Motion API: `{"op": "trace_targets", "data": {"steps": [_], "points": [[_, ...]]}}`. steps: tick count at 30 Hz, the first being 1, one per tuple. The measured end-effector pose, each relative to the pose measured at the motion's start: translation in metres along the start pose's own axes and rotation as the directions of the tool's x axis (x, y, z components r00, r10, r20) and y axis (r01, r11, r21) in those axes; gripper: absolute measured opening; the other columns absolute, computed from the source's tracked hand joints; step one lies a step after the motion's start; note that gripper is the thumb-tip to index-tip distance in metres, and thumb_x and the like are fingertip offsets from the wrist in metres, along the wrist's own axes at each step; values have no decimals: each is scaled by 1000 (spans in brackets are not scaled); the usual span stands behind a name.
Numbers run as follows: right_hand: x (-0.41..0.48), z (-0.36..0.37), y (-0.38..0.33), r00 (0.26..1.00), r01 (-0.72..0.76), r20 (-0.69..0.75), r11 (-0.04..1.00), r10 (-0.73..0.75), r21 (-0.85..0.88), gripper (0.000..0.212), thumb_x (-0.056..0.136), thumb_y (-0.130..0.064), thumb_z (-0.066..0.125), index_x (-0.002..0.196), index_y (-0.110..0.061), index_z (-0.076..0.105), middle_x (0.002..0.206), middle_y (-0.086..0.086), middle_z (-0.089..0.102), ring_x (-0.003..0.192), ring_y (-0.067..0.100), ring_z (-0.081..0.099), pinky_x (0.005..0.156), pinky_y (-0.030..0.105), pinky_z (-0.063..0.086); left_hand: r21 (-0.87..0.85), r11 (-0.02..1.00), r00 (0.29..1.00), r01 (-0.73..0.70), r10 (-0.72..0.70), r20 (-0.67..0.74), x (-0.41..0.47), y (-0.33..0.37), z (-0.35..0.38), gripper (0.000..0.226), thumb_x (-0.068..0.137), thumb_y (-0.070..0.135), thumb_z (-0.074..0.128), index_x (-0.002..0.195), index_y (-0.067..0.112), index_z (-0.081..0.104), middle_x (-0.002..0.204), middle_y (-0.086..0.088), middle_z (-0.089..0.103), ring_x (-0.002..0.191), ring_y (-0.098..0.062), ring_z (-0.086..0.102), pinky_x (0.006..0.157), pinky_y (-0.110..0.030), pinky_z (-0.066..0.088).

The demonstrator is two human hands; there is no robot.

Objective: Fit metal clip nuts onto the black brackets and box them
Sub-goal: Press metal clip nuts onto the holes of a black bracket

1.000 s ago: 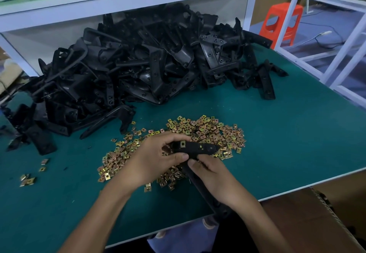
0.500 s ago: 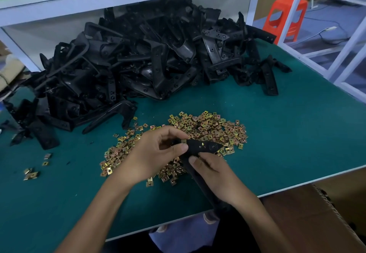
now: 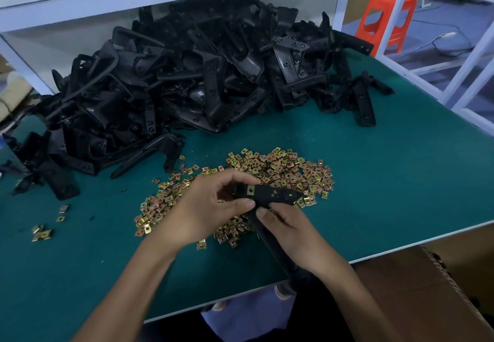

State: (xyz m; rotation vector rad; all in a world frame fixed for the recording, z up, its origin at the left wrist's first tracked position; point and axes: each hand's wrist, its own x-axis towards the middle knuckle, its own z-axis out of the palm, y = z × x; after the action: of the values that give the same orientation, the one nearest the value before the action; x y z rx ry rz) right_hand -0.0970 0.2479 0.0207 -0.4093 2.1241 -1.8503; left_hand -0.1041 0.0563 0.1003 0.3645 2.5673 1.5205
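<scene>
Since the earlier frame the black bracket (image 3: 275, 197) has barely shifted above the loose clip nuts (image 3: 290, 169). The left hand (image 3: 208, 209) pinches its nut-fitted end; the right hand (image 3: 292, 233) grips its lower arm.

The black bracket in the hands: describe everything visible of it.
The black bracket looks like matte plastic, bent at an angle: one arm points right, tapering to a tip, the other runs down toward the person past the table edge. One brass-coloured clip nut sits on its upper arm. The left hand grips the bend, the right hand holds the lower arm. It hangs over the nut pile.
</scene>
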Motion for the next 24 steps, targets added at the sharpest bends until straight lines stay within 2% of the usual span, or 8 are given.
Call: {"op": "trace_targets", "data": {"steps": [3,5,7,10,14,17,19,24], "points": [[-1,0,1,1000,6,-4,1000,-6,-10,28,100,-51,48,78,-47,64,66,-19,59,60,-2,51,55,16,38,-9,1000,1000,-1,1,5,0,-1,-1,27,82,26,79,108,27,73,101,8,75,93,-15,70,87,-40,58],[-1,0,2,1000,4,-5,999,-4,-32,25,100,-53,48,82,-47,65,69,-19,61,63,-2,53,57,17,39,-53,998,1000,17,-17,6,0,-3,-1,26,83,29,77,108,25,74,102,6,76,90,-13,71,81,-29,59],[-1,1,4,1000,13,-4,996,-14,-84,23,102,-51,48,84,-48,63,71,-20,60,64,-2,52,60,19,38,-62,998,999,22,-24,-33,-1,-6,1,12,90,22,74,102,24,74,97,8,75,84,-6,69,74,-19,55],[-1,2,5,1000,16,-11,988,-18,-155,25,103,-50,47,82,-47,60,69,-19,58,62,-1,50,59,22,37,33,999,997,26,-24,-69,5,-10,4,19,97,12,66,92,28,74,87,9,74,80,-7,67,71,-23,52],[0,1,7,998,-49,-51,993,44,-107,33,94,-60,47,78,-33,59,65,-10,57,60,5,53,58,31,40,10,996,988,84,-82,-131,39,-18,-5,24,103,21,54,95,32,74,90,13,75,86,-2,68,73,-16,51],[1,2,8,997,-53,-69,987,43,-149,37,94,-58,48,78,-25,54,63,-9,54,60,6,51,59,34,38,236,960,957,149,-80,-281,78,-38,-10,18,102,25,56,99,30,73,88,22,70,87,6,64,80,-19,48],[1,1,9,997,-45,-67,986,34,-163,34,100,-51,50,74,-30,53,61,-12,51,58,4,46,58,33,34,349,914,946,205,-93,-312,101,-48,-9,16,101,23,58,103,27,74,95,19,68,95,-1,64,87,-24,49],[0,0,7,998,-55,-40,989,50,-135,34,105,-41,50,72,-38,57,60,-14,53,56,3,46,55,30,34,544,812,975,212,-134,-179,142,-61,-4,25,103,25,57,123,19,71,122,-2,70,114,-22,64,98,-38,51]]}}
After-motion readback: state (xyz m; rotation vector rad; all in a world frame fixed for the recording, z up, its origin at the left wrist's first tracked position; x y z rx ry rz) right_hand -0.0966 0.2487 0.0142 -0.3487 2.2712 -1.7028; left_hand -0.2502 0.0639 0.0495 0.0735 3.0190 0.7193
